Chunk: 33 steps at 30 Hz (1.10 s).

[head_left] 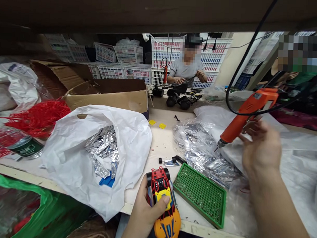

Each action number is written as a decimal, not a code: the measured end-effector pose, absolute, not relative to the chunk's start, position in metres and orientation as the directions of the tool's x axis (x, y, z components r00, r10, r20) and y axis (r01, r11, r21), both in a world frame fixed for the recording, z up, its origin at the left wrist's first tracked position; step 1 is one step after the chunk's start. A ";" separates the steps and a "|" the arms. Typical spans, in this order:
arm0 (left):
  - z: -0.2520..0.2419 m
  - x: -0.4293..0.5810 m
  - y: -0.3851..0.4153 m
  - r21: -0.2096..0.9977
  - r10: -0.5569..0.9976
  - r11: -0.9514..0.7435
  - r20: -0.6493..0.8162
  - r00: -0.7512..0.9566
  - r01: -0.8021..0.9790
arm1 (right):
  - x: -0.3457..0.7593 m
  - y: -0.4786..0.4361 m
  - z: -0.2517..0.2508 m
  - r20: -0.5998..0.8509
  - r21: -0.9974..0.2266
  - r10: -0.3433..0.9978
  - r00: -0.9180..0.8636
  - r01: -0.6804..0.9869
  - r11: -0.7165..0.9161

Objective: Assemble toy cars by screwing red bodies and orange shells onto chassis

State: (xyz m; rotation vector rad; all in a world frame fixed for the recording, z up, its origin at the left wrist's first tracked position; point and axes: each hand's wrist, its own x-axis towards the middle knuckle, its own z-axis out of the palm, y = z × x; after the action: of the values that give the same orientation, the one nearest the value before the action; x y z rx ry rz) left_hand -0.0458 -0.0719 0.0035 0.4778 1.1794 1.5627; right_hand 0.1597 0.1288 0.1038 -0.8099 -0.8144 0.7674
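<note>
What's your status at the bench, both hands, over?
Left hand gripping toy car. Right hand open beside orange electric screwdriver on its black cord. Green perforated tray lying between hands.

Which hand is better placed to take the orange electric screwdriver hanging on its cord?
Probably the right: the right hand is open and right beside the orange electric screwdriver, while the left hand is occupied, gripping the toy car.
</note>
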 end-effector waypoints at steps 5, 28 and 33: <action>0.002 -0.046 -0.071 0.864 0.894 0.062 -0.270 -0.358 -0.499 | 0.156 0.132 0.102 0.368 -0.896 0.928 0.064 -0.243 0.372; 0.011 -0.042 -0.061 0.880 0.841 0.161 -0.360 -0.404 -0.448 | 0.112 0.029 0.056 0.337 -0.813 0.941 0.039 -0.491 0.311; 0.010 -0.043 -0.062 0.885 0.851 0.163 -0.350 -0.392 -0.436 | 0.106 0.028 0.051 0.326 -0.808 0.945 0.037 -0.508 0.299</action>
State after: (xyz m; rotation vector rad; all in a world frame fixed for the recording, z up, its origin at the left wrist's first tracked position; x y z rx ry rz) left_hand -0.0428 -0.0616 0.0100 0.4454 1.3395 1.4864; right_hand 0.1055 0.0282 0.0513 -0.5594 -0.9876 1.2086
